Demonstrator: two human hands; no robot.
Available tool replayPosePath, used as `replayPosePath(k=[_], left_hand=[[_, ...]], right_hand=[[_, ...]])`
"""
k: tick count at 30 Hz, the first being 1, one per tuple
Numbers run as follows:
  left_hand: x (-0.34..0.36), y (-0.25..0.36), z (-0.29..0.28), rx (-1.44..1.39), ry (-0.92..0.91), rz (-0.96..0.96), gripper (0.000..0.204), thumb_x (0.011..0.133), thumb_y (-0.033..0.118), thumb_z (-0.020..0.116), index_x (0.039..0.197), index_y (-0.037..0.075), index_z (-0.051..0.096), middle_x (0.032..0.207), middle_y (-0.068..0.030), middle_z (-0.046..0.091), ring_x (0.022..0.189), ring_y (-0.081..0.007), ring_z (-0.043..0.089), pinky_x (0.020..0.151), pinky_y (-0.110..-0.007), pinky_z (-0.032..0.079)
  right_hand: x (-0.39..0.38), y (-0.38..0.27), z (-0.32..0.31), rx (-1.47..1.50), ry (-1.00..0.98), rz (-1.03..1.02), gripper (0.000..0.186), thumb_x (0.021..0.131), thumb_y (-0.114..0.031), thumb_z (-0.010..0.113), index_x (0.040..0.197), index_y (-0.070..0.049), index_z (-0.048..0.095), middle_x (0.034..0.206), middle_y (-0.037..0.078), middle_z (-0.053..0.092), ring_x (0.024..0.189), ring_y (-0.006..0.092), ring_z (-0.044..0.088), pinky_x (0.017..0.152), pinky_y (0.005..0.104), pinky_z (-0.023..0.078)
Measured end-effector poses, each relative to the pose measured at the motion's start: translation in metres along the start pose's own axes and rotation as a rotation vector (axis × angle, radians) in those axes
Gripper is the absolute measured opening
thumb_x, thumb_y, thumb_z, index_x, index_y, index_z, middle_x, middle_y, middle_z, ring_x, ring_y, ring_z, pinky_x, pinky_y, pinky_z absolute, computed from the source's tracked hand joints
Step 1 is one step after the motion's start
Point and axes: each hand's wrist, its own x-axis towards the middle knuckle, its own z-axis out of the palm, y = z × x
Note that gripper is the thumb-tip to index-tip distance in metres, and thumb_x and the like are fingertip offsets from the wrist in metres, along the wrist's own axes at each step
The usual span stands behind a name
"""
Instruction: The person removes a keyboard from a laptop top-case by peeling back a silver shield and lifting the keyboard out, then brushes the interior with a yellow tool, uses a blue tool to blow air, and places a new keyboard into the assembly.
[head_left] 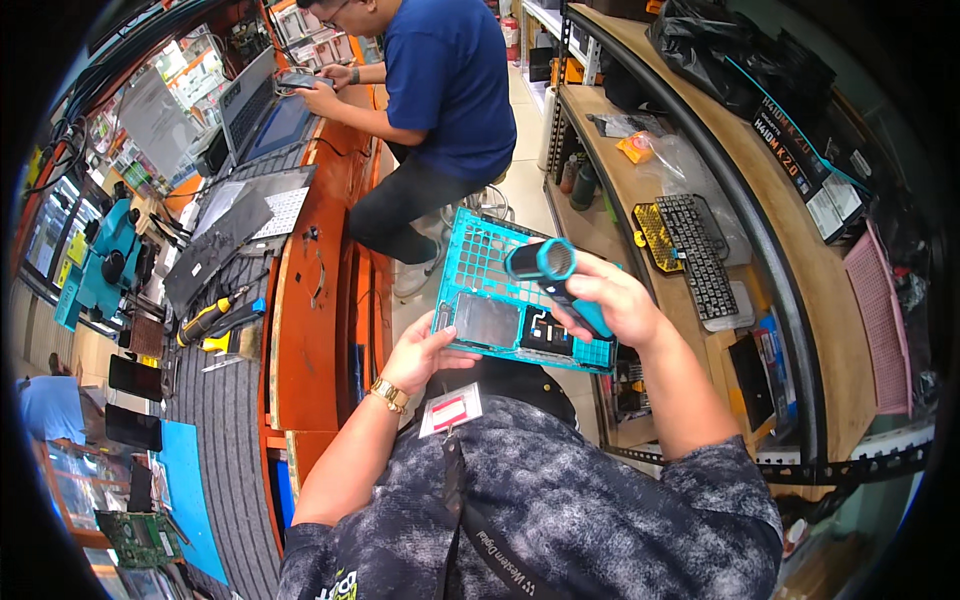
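Observation:
My left hand (426, 357) grips the near left edge of a teal laptop palm-rest cover (488, 257), thumb on top. The cover is tilted in front of my chest, with its open key grid on the far side. Its touchpad area (487, 320) and a dark part with cables are on the near side. My right hand (620, 303) is closed round the handle of a teal and black handheld blower (541, 262). The blower's round barrel lies over the cover's right half. Its handle and my fingers hide part of the grid.
At left, a striped bench (225, 420) carries screwdrivers (212, 318), a laptop (250, 110) and a green circuit board (140, 538). Another person (450, 90) sits beyond it, holding a phone. Shelves at right hold a black keyboard (697, 258) and a pink panel (880, 320).

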Motion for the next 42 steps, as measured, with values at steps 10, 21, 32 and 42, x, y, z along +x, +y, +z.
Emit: replayPosePath(k=[10,21,32,42], left_hand=[[0.000,0.000,-0.006,-0.002,0.005,0.002,0.045,0.119,0.018,0.065,0.159,0.001,0.054,0.137,-0.0244,0.078,0.114,-0.0409,0.084,0.098,-0.049,0.073],[-0.003,0.000,-0.019,-0.097,0.042,0.103,0.047,0.120,0.017,0.063,0.163,0.002,0.051,0.138,-0.0260,0.078,0.114,-0.0412,0.085,0.096,-0.050,0.074],[-0.018,0.002,-0.031,-0.125,0.082,0.125,0.046,0.120,0.015,0.061,0.162,0.001,0.050,0.141,-0.0259,0.077,0.116,-0.0412,0.084,0.096,-0.049,0.075],[-0.017,-0.008,-0.017,-0.079,-0.008,0.075,0.046,0.120,0.016,0.063,0.161,0.001,0.051,0.138,-0.0281,0.078,0.116,-0.0436,0.084,0.094,-0.049,0.076]], right_hand=[[0.024,0.009,-0.015,0.205,0.307,-0.010,0.050,0.122,-0.032,0.052,0.161,-0.002,0.058,0.084,0.011,0.067,0.057,0.0169,0.061,0.052,0.0299,0.047],[-0.021,0.041,-0.053,0.143,0.516,0.187,0.047,0.122,-0.039,0.053,0.158,-0.008,0.060,0.081,0.011,0.069,0.054,0.0197,0.061,0.048,0.0349,0.048],[-0.070,0.021,-0.091,0.050,0.623,0.177,0.037,0.122,-0.043,0.053,0.128,-0.009,0.065,0.078,0.011,0.070,0.051,0.0202,0.062,0.045,0.0371,0.051],[0.009,0.046,-0.063,0.120,0.550,0.086,0.060,0.121,-0.038,0.059,0.172,-0.008,0.049,0.082,0.010,0.070,0.054,0.0192,0.063,0.047,0.0361,0.049]])
